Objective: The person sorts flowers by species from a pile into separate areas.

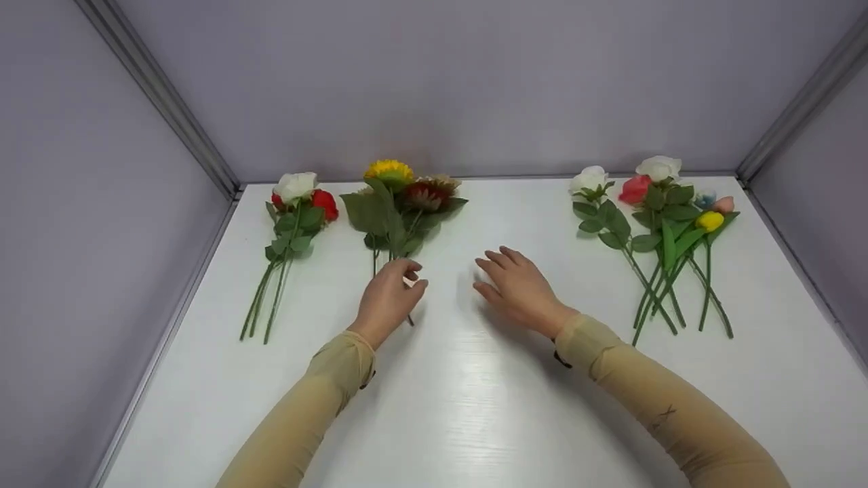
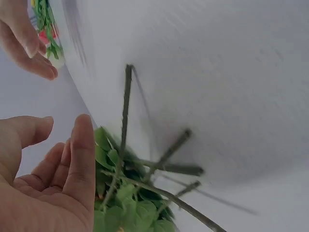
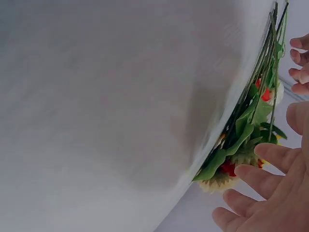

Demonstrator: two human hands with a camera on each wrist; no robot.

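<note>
My left hand (image 1: 392,298) hovers over the stems of the middle flower bunch, its fingers loosely bent and holding nothing. That bunch has a yellow sunflower (image 1: 389,171), a dark red flower (image 1: 428,195) and broad green leaves (image 1: 366,214). In the left wrist view several cut stems (image 2: 126,104) lie past the fingers, apart from the palm. To the right, my right hand (image 1: 521,291) is spread above the white table, with nothing in it. The right wrist view shows its fingers (image 3: 260,181) apart, overlapping the middle bunch's flower heads.
At the left lies a bunch with a white rose (image 1: 296,187) and red roses (image 1: 325,203). On the right are white roses (image 1: 588,179), a pink rose (image 1: 635,190) and a yellow tulip (image 1: 710,221). Grey panels (image 1: 475,88) wall the table (image 1: 434,420) at the back and sides.
</note>
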